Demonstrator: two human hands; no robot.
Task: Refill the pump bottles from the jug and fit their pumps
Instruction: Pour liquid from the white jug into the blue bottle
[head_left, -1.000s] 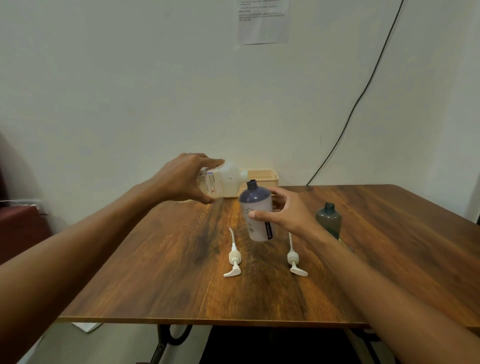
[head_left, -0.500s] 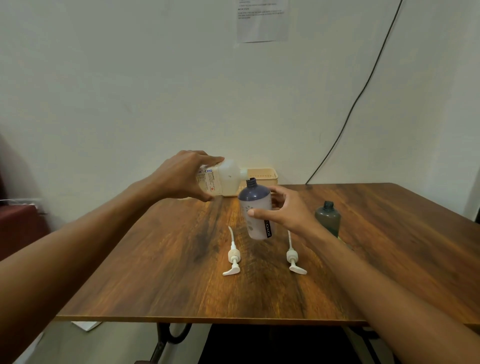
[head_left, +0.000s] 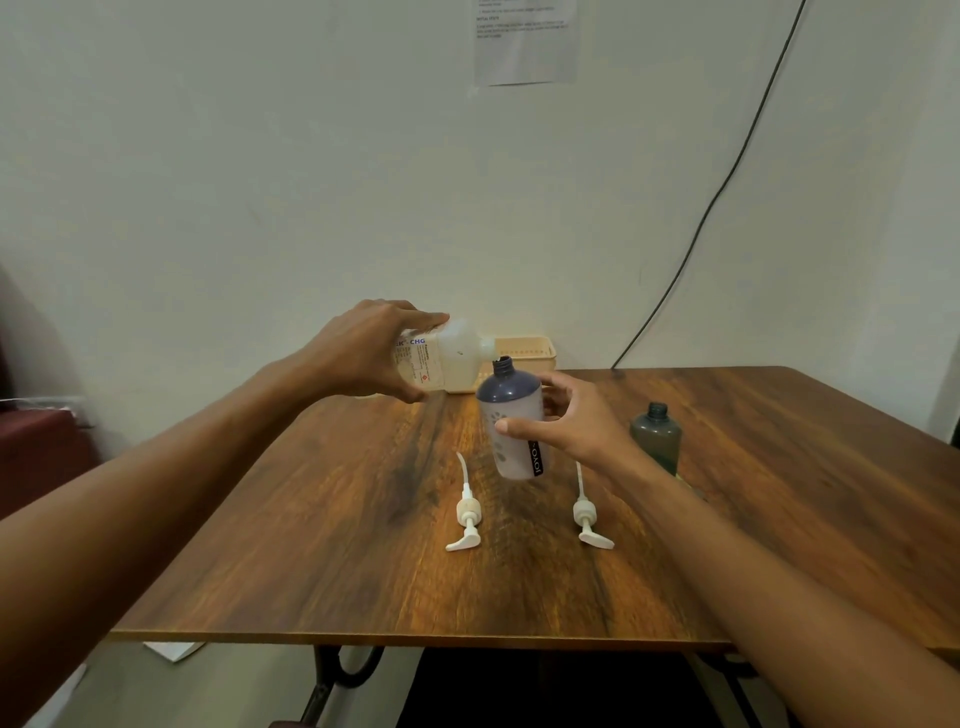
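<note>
The left hand (head_left: 363, 353) is gripping the jug (head_left: 447, 361) by its base, fingers curled over the top and thumb underneath, and is holding it tipped almost flat above the bench (head_left: 311, 545). The jug's mouth is pointing right and sitting just over the open neck of the purple bottle (head_left: 511, 415). The right hand (head_left: 576, 426) is clasping that bottle from the right, thumb across its front and fingers round its back, and is holding it slightly tilted near the middle of the bench; whether its base is touching the wood is unclear. Two pumps are lying flat toward the front edge, one (head_left: 467, 512) left of the bottle and one (head_left: 587, 514) right. A green bottle (head_left: 655, 436) is standing uncapped toward the right edge. A basket (head_left: 524, 351) is sitting at the back edge behind the jug.
</note>
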